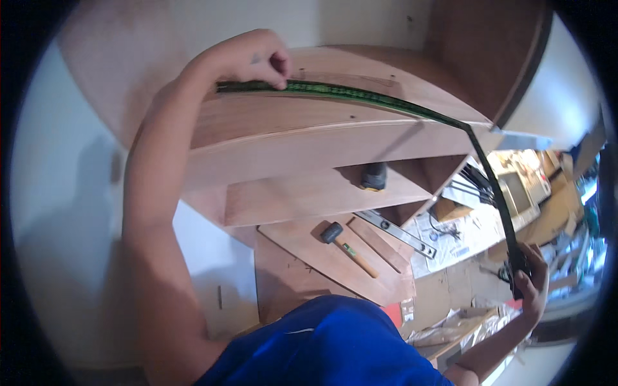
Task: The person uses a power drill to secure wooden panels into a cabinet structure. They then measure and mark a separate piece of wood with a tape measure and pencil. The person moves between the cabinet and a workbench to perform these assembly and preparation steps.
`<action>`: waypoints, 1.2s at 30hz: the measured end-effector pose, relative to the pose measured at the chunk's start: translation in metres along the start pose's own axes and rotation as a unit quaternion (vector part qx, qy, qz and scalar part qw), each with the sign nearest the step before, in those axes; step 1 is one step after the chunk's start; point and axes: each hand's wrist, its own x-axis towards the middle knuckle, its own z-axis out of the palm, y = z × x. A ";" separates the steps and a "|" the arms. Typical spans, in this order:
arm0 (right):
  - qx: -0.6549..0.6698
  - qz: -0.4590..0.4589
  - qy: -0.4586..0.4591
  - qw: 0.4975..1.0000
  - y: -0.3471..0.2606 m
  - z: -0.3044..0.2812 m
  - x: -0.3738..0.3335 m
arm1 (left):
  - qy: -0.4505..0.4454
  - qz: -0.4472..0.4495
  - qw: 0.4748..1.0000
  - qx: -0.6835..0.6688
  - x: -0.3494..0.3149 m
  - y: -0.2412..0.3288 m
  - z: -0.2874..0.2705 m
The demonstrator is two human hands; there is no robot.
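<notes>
While left hand (262, 62) pinches tape-measure blade (380, 98), it runs rightward, bends toward right hand (534, 280), closed around case (517, 262).

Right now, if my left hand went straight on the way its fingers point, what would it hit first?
Your left hand would meet the green tape measure blade, which it appears to be pinching. Past that, probably the wooden panel beneath, though depth is unclear.
</notes>
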 end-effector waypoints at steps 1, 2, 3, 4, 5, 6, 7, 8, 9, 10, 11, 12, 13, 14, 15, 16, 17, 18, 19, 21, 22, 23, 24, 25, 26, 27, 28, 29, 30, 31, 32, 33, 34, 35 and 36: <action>-0.004 0.010 -0.003 1.000 -0.008 0.002 0.001 | 0.013 -0.008 1.000 -0.004 -0.001 0.001 0.003; -0.019 0.017 0.002 1.000 -0.013 0.003 0.002 | 0.025 -0.020 0.999 -0.007 -0.001 0.003 0.005; -0.033 0.023 0.006 0.999 -0.017 0.004 0.002 | 0.021 -0.022 1.000 -0.009 0.001 0.004 0.006; -0.023 0.035 0.011 0.999 -0.017 0.008 0.002 | 0.016 -0.028 0.999 -0.008 0.001 0.004 0.006; -0.032 0.037 0.006 0.999 -0.021 0.007 0.002 | 0.011 -0.035 0.999 -0.007 0.002 0.004 0.006; -0.040 0.039 -0.001 0.998 -0.026 0.006 0.002 | 0.009 -0.043 0.999 -0.014 0.005 0.004 0.007; -0.048 0.040 -0.010 0.998 -0.029 0.007 0.003 | 0.014 -0.036 0.999 -0.023 0.005 0.003 0.008; -0.053 0.043 -0.006 0.998 -0.032 0.007 0.003 | 0.019 -0.030 0.999 -0.032 0.006 0.003 0.009; -0.049 0.038 0.000 0.998 -0.032 0.008 0.004 | 0.025 -0.023 0.999 -0.041 0.007 0.002 0.009; -0.041 0.029 0.001 0.999 -0.028 0.012 0.009 | 0.024 -0.026 0.998 -0.043 0.004 0.000 0.010; -0.032 0.020 0.001 0.999 -0.022 0.015 0.015 | 0.023 -0.030 0.998 -0.045 0.002 -0.002 0.010; -0.031 0.016 -0.004 0.999 -0.016 0.019 0.021 | 0.022 -0.034 0.998 -0.046 0.000 -0.004 0.011; -0.038 0.016 -0.002 0.999 -0.016 0.019 0.021 | 0.023 -0.031 0.999 -0.037 0.002 -0.002 0.011; -0.044 0.016 0.000 0.999 -0.015 0.018 0.022 | 0.024 -0.030 0.999 -0.027 0.003 0.002 0.011; -0.050 0.015 0.002 0.999 -0.015 0.018 0.021 | 0.025 -0.029 0.999 -0.017 0.004 0.004 0.011; -0.046 0.019 0.000 0.999 -0.013 0.019 0.023 | 0.024 -0.031 0.999 -0.021 0.004 0.003 0.011; -0.039 0.024 -0.001 0.999 -0.015 0.020 0.024 | 0.024 -0.032 0.999 -0.025 0.005 0.002 0.012; -0.033 0.029 -0.003 0.999 -0.017 0.022 0.024 | 0.023 -0.035 0.999 -0.029 0.005 0.000 0.012; -0.026 0.034 -0.004 0.999 -0.019 0.023 0.025 | 0.024 -0.031 0.999 -0.031 0.005 -0.001 0.013; -0.027 0.029 -0.009 0.999 -0.016 0.022 0.026 | 0.027 -0.024 0.999 -0.035 0.004 -0.004 0.014; -0.027 0.028 -0.010 0.999 -0.014 0.022 0.026 | 0.026 -0.026 0.999 -0.034 0.004 -0.003 0.013; -0.027 0.027 -0.010 0.999 -0.014 0.022 0.027 | 0.026 -0.029 0.999 -0.033 0.004 -0.003 0.013; -0.028 0.025 -0.009 0.999 -0.014 0.022 0.027 | 0.025 -0.031 0.999 -0.032 0.004 -0.003 0.013; -0.028 0.024 -0.008 0.999 -0.013 0.022 0.027 | 0.028 -0.030 0.998 -0.036 0.004 -0.003 0.013; -0.031 0.020 -0.007 0.999 -0.011 0.021 0.027 | 0.030 -0.029 0.998 -0.041 0.004 -0.003 0.014; -0.034 0.016 -0.007 0.999 -0.008 0.020 0.028 | 0.033 -0.028 0.998 -0.045 0.003 -0.004 0.015; -0.037 0.011 -0.006 0.999 -0.006 0.019 0.028 | 0.034 -0.028 0.998 -0.046 0.003 -0.003 0.015; -0.039 0.009 -0.005 0.999 -0.006 0.019 0.029 | 0.034 -0.029 0.998 -0.046 0.002 -0.003 0.015; -0.041 0.007 -0.005 0.999 -0.006 0.020 0.029 | 0.035 -0.029 0.998 -0.046 0.001 -0.002 0.015; -0.043 0.006 -0.004 0.999 -0.006 0.019 0.029 | 0.033 -0.033 0.998 -0.047 0.002 -0.002 0.015; -0.043 0.008 -0.004 0.999 -0.006 0.019 0.029 | 0.031 -0.037 0.998 -0.047 0.003 -0.001 0.015; -0.042 0.010 -0.004 0.999 -0.006 0.019 0.029 | 0.029 -0.041 0.998 -0.048 0.003 -0.001 0.016; -0.042 0.011 -0.005 0.999 -0.007 0.019 0.030 | 0.027 -0.043 0.998 -0.048 0.003 -0.001 0.016; -0.044 0.012 -0.006 0.999 -0.007 0.019 0.030 | 0.026 -0.044 0.998 -0.048 0.002 -0.001 0.016; -0.046 0.014 -0.008 0.999 -0.007 0.018 0.031 | 0.024 -0.045 0.998 -0.048 0.001 -0.001 0.016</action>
